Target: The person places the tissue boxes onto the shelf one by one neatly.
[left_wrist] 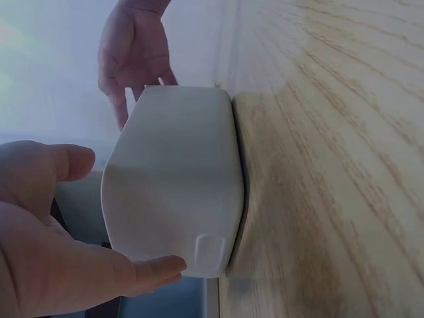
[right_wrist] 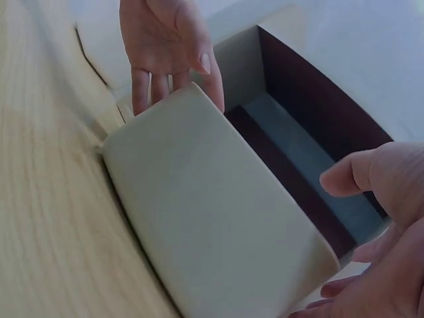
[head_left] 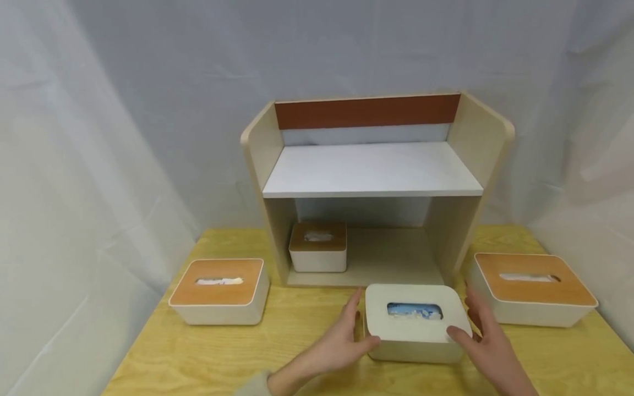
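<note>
A white tissue box (head_left: 416, 331) with blue-printed tissue in its slot lies on the wooden table (head_left: 277, 352), just in front of the shelf unit (head_left: 371, 170). My left hand (head_left: 344, 338) lies along the box's left end, fingers straight and thumb touching the near corner. On the opposite end is my right hand (head_left: 480, 330), fingers straight and thumb on the top corner. In the left wrist view the left hand (left_wrist: 46, 252) touches the box (left_wrist: 175, 179) with its thumb tip. In the right wrist view the right hand (right_wrist: 391, 218) is spread beside the box (right_wrist: 205, 218).
A small wood-lidded tissue box (head_left: 318, 247) stands in the shelf's lower bay at the left. Larger wood-lidded boxes sit on the table at the left (head_left: 218, 289) and the right (head_left: 532, 286). White cloth hangs behind and at both sides.
</note>
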`<state>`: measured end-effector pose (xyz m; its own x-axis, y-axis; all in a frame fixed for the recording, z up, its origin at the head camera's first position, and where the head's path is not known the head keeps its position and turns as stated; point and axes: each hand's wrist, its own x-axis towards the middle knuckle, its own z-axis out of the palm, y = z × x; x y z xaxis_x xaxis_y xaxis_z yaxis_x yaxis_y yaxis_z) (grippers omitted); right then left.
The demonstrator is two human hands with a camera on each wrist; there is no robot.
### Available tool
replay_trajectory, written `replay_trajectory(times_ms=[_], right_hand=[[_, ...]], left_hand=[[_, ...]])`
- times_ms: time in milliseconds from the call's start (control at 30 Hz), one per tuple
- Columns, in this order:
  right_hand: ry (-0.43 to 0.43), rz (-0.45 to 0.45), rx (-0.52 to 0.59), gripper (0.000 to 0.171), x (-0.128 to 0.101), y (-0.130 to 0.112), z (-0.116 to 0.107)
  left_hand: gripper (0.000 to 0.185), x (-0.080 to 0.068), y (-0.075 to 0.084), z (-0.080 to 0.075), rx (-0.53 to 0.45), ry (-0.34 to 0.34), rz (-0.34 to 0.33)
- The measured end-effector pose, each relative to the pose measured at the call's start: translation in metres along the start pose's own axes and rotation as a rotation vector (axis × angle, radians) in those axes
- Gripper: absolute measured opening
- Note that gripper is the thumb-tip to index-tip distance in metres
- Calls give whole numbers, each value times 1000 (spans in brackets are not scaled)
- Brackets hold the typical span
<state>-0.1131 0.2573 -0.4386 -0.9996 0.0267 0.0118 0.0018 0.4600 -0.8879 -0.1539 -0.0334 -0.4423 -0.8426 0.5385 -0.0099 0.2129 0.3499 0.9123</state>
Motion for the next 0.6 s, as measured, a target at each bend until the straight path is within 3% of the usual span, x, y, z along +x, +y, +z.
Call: replay_trajectory(times_ms=[133, 600], right_hand=[[-88, 94, 14, 96, 1, 10, 1], [-120, 59, 221, 97, -4, 30, 9]], left_hand=[[96, 0, -1, 2, -18, -3, -17], [92, 6, -9, 6, -94, -39, -5]])
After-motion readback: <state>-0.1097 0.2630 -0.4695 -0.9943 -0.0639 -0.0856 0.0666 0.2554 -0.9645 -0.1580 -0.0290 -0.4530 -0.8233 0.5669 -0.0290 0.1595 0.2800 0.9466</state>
